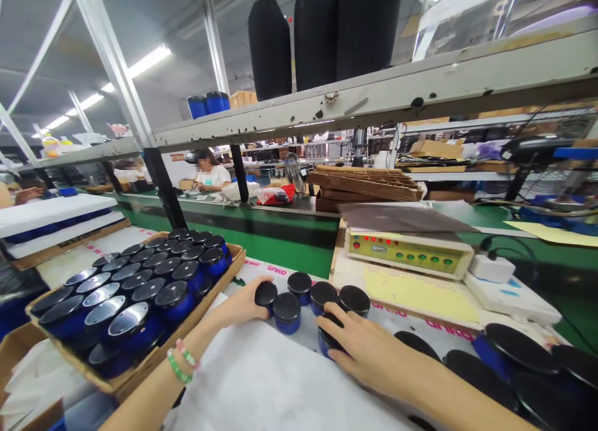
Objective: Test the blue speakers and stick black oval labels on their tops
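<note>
My left hand (pixel 243 301) is closed round a small blue cylinder with a glossy black top (pixel 266 294), thumb and fingers at its sides. My right hand (pixel 359 341) has its fingers bent round another such cylinder (pixel 328 329), which they partly cover. Between the hands, a third cylinder (pixel 286 312) stands upright on the bench, with several more beside and behind it, among them a cylinder (pixel 299 286) at the back and one (pixel 354 299) just beyond my right fingers. A white sheet (pixel 275 381) lies below my forearms.
At the left, a cardboard tray (pixel 224 288) holds rows of the same cylinders. More black-topped ones (pixel 518 349) stand at the right. A control box (pixel 411 253) with lit buttons sits behind. Overhead runs a shelf (pixel 374 85) with tall black objects; across the green belt (pixel 271 232) a person (pixel 212 172) sits.
</note>
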`<action>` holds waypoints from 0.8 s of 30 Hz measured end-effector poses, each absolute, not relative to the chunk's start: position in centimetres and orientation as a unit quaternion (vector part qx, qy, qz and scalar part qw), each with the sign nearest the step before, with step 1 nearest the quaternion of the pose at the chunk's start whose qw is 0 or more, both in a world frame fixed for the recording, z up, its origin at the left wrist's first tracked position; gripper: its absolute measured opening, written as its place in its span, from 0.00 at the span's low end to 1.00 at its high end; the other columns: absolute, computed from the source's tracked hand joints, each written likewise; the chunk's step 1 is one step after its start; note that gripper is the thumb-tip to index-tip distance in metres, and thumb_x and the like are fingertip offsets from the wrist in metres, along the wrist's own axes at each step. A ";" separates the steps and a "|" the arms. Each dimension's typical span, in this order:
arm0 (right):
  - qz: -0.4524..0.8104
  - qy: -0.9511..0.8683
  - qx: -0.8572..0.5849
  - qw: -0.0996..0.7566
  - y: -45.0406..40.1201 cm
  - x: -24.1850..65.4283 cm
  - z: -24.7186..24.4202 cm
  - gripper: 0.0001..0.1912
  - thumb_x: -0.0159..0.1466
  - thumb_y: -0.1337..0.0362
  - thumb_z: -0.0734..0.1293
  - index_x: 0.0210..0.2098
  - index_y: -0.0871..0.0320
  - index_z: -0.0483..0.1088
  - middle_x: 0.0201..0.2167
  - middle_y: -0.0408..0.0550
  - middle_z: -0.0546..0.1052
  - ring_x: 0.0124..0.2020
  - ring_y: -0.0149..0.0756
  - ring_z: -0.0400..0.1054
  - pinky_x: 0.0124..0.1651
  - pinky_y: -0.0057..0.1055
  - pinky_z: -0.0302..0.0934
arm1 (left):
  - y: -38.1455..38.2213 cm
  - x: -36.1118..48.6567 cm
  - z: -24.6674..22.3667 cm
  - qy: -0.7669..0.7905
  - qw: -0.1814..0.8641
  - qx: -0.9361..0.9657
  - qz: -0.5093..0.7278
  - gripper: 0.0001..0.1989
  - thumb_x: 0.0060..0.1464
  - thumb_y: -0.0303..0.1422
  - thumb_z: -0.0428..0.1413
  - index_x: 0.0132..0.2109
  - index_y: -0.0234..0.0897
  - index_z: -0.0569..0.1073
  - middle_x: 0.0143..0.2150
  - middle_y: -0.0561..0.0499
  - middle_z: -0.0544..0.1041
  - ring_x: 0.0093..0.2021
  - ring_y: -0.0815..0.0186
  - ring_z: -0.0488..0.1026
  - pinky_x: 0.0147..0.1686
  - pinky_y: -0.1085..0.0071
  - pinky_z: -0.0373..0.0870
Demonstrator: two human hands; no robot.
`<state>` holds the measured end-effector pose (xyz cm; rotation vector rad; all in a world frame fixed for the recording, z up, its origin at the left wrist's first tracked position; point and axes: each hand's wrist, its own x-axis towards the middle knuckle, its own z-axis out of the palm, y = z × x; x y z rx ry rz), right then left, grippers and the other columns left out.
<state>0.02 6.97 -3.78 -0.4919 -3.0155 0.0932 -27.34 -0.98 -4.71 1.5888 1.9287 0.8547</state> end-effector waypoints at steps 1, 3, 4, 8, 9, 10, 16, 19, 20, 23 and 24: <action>0.016 -0.985 -0.162 0.050 7.1 0.2 -3.9 0.22 0.62 0.69 0.60 0.56 0.55 0.62 0.56 0.57 0.65 0.43 0.48 0.71 0.40 0.42 0.67 | -1.0 -27.3 -4.3 0.703 0.247 0.600 0.291 0.38 0.37 0.31 0.63 0.58 0.41 0.62 0.52 0.47 0.68 0.48 0.58 0.70 0.47 0.64 0.69; -0.017 -0.983 -0.176 0.054 7.4 1.1 -4.1 0.22 0.61 0.70 0.60 0.55 0.56 0.64 0.54 0.57 0.67 0.39 0.47 0.71 0.38 0.44 0.67 | -0.9 -26.9 -3.7 0.698 0.234 0.629 0.251 0.42 0.32 0.36 0.67 0.58 0.44 0.63 0.57 0.46 0.62 0.53 0.54 0.66 0.51 0.62 0.66; -0.032 -0.981 -0.182 0.055 7.6 1.6 -4.2 0.22 0.61 0.70 0.60 0.55 0.56 0.64 0.54 0.58 0.67 0.37 0.47 0.71 0.37 0.45 0.67 | -0.7 -26.5 -3.6 0.698 0.223 0.639 0.234 0.42 0.30 0.39 0.68 0.56 0.45 0.65 0.58 0.46 0.60 0.55 0.51 0.64 0.52 0.59 0.64; -0.058 -0.978 -0.182 0.080 7.7 3.5 -4.9 0.21 0.60 0.69 0.59 0.53 0.55 0.65 0.53 0.58 0.68 0.34 0.46 0.71 0.38 0.48 0.66 | -0.3 -24.4 -3.8 0.707 0.172 0.658 0.197 0.34 0.29 0.42 0.68 0.48 0.45 0.71 0.52 0.46 0.62 0.55 0.44 0.59 0.53 0.50 0.60; -0.061 -0.977 -0.183 0.087 7.8 3.8 -5.1 0.21 0.60 0.69 0.59 0.53 0.55 0.66 0.52 0.58 0.68 0.34 0.46 0.71 0.37 0.48 0.66 | -0.3 -23.8 -3.8 0.706 0.163 0.661 0.195 0.33 0.30 0.42 0.67 0.48 0.45 0.71 0.51 0.46 0.63 0.54 0.45 0.60 0.53 0.51 0.61; -0.063 -0.976 -0.185 0.095 7.8 4.0 -5.3 0.20 0.60 0.69 0.59 0.52 0.55 0.66 0.52 0.58 0.69 0.34 0.46 0.71 0.37 0.48 0.67 | -0.3 -23.1 -3.9 0.704 0.158 0.664 0.195 0.32 0.31 0.42 0.67 0.48 0.45 0.71 0.50 0.47 0.63 0.53 0.46 0.60 0.52 0.52 0.62; -0.071 -0.969 -0.201 0.125 7.9 3.6 -6.2 0.20 0.62 0.66 0.60 0.53 0.54 0.66 0.53 0.58 0.70 0.36 0.47 0.71 0.38 0.48 0.68 | -0.4 -18.7 -4.8 0.713 0.150 0.655 0.199 0.35 0.30 0.45 0.68 0.49 0.45 0.70 0.54 0.45 0.58 0.55 0.47 0.59 0.52 0.55 0.64; -0.037 -0.973 -0.197 0.112 7.7 3.4 -6.1 0.23 0.63 0.65 0.60 0.58 0.54 0.63 0.57 0.58 0.67 0.44 0.49 0.71 0.44 0.48 0.67 | -0.4 -17.5 -5.4 0.726 0.139 0.645 0.196 0.37 0.31 0.43 0.68 0.51 0.44 0.68 0.59 0.42 0.53 0.60 0.43 0.52 0.55 0.51 0.59; -0.020 -0.975 -0.195 0.104 7.7 3.6 -5.9 0.25 0.64 0.63 0.61 0.60 0.55 0.61 0.59 0.58 0.65 0.48 0.51 0.69 0.47 0.49 0.65 | -0.5 -17.5 -5.5 0.729 0.136 0.643 0.193 0.38 0.32 0.43 0.68 0.53 0.44 0.66 0.61 0.41 0.50 0.62 0.41 0.49 0.56 0.49 0.57; 0.027 -0.969 -0.223 0.099 8.5 5.9 -4.5 0.30 0.65 0.53 0.60 0.64 0.54 0.55 0.63 0.56 0.59 0.58 0.55 0.60 0.54 0.54 0.59 | -0.9 -18.1 -5.0 0.738 0.133 0.636 0.182 0.44 0.34 0.43 0.67 0.58 0.41 0.61 0.67 0.38 0.40 0.66 0.37 0.38 0.58 0.44 0.51; 0.039 -0.963 -0.245 0.102 8.9 7.0 -3.9 0.31 0.65 0.50 0.59 0.65 0.53 0.53 0.64 0.56 0.59 0.59 0.54 0.58 0.56 0.55 0.57 | -1.1 -18.3 -4.6 0.742 0.128 0.633 0.180 0.45 0.35 0.43 0.67 0.60 0.40 0.59 0.67 0.37 0.37 0.66 0.37 0.35 0.59 0.42 0.48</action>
